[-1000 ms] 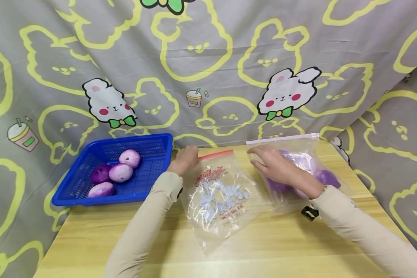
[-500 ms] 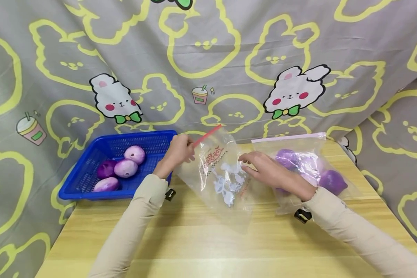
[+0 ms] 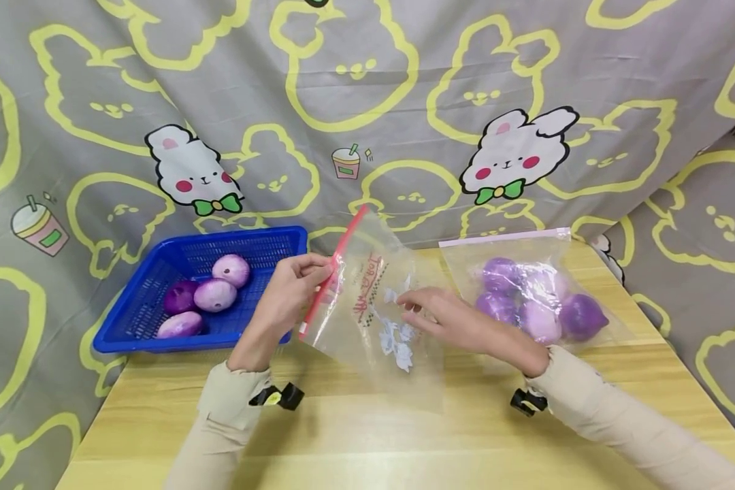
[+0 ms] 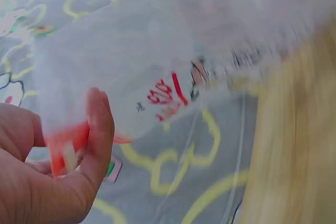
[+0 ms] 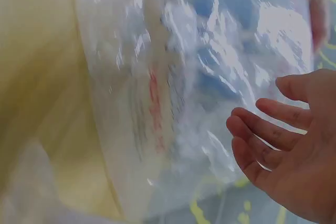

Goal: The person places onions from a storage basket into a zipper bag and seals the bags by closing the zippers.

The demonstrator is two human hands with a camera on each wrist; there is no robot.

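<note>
My left hand pinches the red zip strip of a clear zip bag, which hangs tilted over the middle of the table. Red lettering and pale bluish-white printed shapes show on the bag. In the left wrist view the thumb and fingers of that hand close over one end of the strip. My right hand is at the bag's right side, its fingertips overlapping the plastic in the head view. The right wrist view shows its fingers spread and loosely bent, with nothing in them.
On the left stands a blue plastic basket with several purple onions. To the right lies another clear zip bag holding several purple onions. A patterned grey cloth hangs behind the wooden table.
The red-strip bag has been raised off the table and turned, its strip now steeply slanted. My left hand has drawn toward me; my right hand has moved left from the onion bag to this bag.
</note>
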